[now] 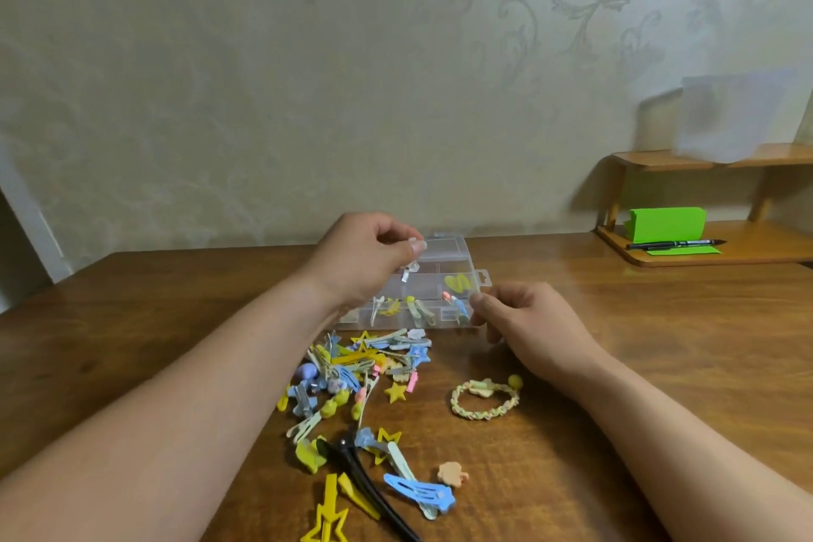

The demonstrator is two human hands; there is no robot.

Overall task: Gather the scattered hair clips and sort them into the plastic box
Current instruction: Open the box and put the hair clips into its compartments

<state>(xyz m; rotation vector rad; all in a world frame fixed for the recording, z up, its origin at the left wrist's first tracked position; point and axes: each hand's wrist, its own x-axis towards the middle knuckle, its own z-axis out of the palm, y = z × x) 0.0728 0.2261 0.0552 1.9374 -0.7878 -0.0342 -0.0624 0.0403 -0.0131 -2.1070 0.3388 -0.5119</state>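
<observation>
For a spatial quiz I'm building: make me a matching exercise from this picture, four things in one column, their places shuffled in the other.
1 pen
2 braided band
3 black clip
4 plastic box

A far side of the table, behind the clip pile
B on the shelf, over green paper
C near end of the clip pile
D lying alone, right of the clip pile

Pairs: 1-B, 2-D, 3-C, 4-A.

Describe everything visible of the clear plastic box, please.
The plastic box is clear, low, divided into compartments, a hang tab on its right. It lies on the wooden table beyond the clip pile; some compartments hold clips. The left hand pinches a pale clip above it; the right hand is at its right corner.
</observation>
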